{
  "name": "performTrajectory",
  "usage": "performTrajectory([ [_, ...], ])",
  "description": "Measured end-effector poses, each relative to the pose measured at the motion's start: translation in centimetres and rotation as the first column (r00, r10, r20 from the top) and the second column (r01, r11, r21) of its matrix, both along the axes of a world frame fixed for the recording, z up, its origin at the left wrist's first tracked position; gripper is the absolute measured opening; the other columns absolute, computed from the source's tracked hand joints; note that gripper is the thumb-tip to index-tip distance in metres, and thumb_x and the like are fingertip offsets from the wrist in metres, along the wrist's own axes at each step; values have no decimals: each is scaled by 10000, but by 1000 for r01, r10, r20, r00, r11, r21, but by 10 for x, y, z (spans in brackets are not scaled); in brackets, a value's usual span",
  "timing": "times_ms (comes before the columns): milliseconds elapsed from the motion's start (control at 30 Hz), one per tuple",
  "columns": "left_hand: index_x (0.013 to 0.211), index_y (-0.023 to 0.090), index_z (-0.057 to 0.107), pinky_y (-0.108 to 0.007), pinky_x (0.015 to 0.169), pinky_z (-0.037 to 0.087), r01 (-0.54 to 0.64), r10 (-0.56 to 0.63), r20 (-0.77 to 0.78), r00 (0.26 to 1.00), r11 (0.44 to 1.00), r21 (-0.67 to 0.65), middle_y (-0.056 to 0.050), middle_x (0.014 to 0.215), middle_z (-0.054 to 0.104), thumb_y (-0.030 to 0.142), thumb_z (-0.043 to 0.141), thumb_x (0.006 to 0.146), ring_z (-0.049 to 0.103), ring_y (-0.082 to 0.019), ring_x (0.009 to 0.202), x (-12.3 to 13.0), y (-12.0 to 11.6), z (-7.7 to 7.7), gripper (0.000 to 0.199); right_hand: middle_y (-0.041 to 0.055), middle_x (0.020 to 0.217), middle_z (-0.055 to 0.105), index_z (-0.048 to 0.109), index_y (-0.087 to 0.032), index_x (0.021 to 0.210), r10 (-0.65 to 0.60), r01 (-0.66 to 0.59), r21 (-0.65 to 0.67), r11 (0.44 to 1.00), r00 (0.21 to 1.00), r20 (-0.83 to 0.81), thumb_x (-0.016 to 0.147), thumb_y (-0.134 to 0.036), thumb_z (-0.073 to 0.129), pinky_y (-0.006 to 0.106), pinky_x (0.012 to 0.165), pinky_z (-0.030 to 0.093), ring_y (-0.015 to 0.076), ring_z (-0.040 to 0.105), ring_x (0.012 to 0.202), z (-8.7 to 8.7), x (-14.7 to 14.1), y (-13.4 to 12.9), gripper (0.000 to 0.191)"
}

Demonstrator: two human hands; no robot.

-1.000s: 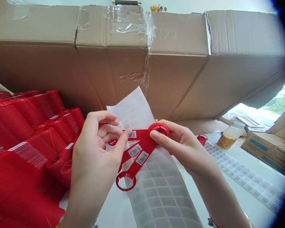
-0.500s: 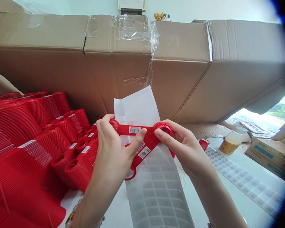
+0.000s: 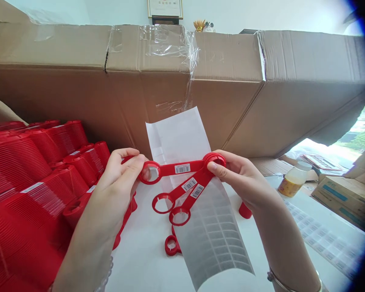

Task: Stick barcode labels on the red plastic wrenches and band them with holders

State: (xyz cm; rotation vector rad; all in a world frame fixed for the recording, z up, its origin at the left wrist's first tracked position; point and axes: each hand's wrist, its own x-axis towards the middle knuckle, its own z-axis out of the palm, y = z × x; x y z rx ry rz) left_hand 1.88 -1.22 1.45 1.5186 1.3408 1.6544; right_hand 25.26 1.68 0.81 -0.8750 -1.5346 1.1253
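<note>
Red strip (image 3: 182, 169), light and stiff-looking, best held by its end rings, spans between the left hand (image 3: 117, 182) and right hand (image 3: 241, 178), each pinching one ring, above a label sheet (image 3: 213, 239) on the table (image 3: 140, 267).

White barcode labels (image 3: 182, 168) sit on the red strips (image 3: 197, 177), their digits too small to read. Rows of printed labels on a sheet (image 3: 322, 239) at right, the bottle label (image 3: 287, 187) and the framed certificate (image 3: 164, 8) are also illegible.
</note>
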Motion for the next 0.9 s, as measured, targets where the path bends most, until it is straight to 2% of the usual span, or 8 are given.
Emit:
performTrajectory([
  [100,1025,261,587,-260,627,574,160,-133,202,970,980,-120,3,859,697,401,734,877,679,-165,735,-5,3,7,251,43,904,737,704,-238,908,20,-22,-48,999,999,-41,837,-521,784,309,710,583,217,701,837,0,2,2,302],
  [167,1021,255,563,-247,661,581,247,-213,274,938,964,-97,-5,922,688,271,755,837,684,-158,790,-6,5,8,267,51,914,747,700,-232,905,42,-47,-77,996,997,-66,831,-527,787,310,698,588,222,710,833,-2,2,5,316],
  [333,1095,329,471,-259,782,591,338,-343,114,933,939,61,41,879,601,75,788,698,645,-158,911,-8,6,0,568,56,945,769,730,-225,944,53,-60,-95,994,996,-67,841,-544,774,285,669,574,207,716,816,-6,5,14,338],
  [433,1132,339,473,-301,846,600,307,-311,56,949,950,63,26,1000,639,168,833,728,671,-180,994,-10,9,-2,568,56,950,776,742,-230,984,56,-66,-123,990,995,-81,844,-524,780,292,675,577,210,723,810,-5,8,12,329],
  [533,1140,278,583,-377,913,594,227,-225,100,969,974,-7,-51,1171,679,435,721,891,693,-231,1060,-13,19,0,325,60,931,779,752,-240,1012,72,-88,-168,982,993,-95,825,-501,804,316,666,583,234,735,807,-3,9,7,326],
  [633,1074,241,705,-396,974,570,364,-349,143,926,926,-97,-78,1146,738,482,563,992,703,-256,1099,-15,30,1,291,62,915,780,757,-239,983,79,-94,-172,981,993,-92,806,-503,817,332,670,589,243,740,797,-1,9,3,323],
  [767,998,249,767,-379,794,622,557,-520,230,823,818,-144,-60,928,786,385,738,878,753,-282,943,-12,32,0,184,60,914,780,750,-233,941,88,-98,-143,985,993,-74,819,-507,807,328,704,598,233,738,806,0,7,2,305],
  [900,1069,247,756,-373,711,625,512,-473,234,849,846,-149,-67,995,787,352,809,792,751,-292,906,-8,28,-1,301,65,932,778,757,-234,988,92,-101,-132,986,993,-76,803,-498,825,322,689,599,241,734,828,-1,9,3,329],
])
